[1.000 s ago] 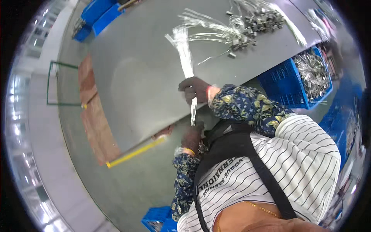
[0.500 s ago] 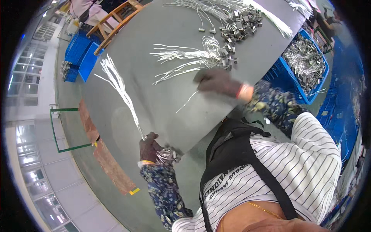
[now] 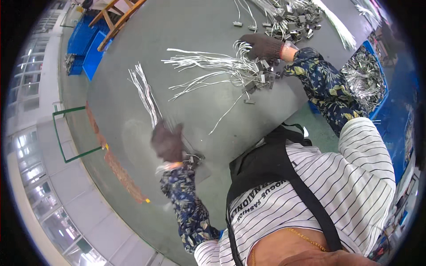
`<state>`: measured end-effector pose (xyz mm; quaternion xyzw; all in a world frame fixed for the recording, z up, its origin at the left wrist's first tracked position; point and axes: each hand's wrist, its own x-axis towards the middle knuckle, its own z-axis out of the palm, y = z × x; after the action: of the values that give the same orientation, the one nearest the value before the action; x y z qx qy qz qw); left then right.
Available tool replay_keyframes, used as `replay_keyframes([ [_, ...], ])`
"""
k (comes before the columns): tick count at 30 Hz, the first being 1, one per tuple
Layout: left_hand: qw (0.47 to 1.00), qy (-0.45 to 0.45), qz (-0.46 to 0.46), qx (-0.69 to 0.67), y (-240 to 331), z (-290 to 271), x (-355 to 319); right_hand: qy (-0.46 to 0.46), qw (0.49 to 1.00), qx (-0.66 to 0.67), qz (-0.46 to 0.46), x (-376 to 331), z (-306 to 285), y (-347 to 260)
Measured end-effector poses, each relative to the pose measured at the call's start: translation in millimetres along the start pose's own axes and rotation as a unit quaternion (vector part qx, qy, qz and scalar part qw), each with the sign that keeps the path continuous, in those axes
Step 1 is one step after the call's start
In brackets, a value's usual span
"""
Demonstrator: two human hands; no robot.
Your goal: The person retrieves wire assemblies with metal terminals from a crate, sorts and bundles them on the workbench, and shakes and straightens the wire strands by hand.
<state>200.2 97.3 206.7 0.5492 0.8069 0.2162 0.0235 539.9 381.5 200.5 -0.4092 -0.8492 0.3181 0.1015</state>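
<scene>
My left hand (image 3: 167,142), in a dark glove and blurred, is closed around a bundle of silver wires (image 3: 145,95). The wires stick out past the fingers, and small metal blocks (image 3: 191,162) hang at the wrist side. To the right, my gloved right hand (image 3: 262,47) bends over the looped wires at the top of a second bundle of wires (image 3: 206,62). Its fingers are together, and their grip is hidden. Dark metal blocks (image 3: 262,76) cluster at that bundle's right end. Just below it, one wire with a metal block (image 3: 249,102) lies on the grey table.
A larger heap of metal blocks with wires (image 3: 295,22) lies on the far right of the table (image 3: 120,102), beside a white strand bundle (image 3: 339,26). A blue crate (image 3: 384,95) of similar pieces stands right. Wooden furniture (image 3: 113,29) and blue bins (image 3: 82,42) stand far left.
My right hand has moved away from me to the top of the wire bundle. The single wire and its block now lie uncovered. My left hand has moved slightly forward with its bundle.
</scene>
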Motion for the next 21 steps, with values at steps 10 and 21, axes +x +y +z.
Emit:
replay_keyframes([
  [10,0.94,-0.076,0.248,-0.221,135,117,55,0.026,0.991,0.077,-0.104,-20,11,-11],
  [21,0.797,-0.294,-0.024,-0.527,112,98,52,-0.048,0.954,0.293,0.042,-40,2,-36],
])
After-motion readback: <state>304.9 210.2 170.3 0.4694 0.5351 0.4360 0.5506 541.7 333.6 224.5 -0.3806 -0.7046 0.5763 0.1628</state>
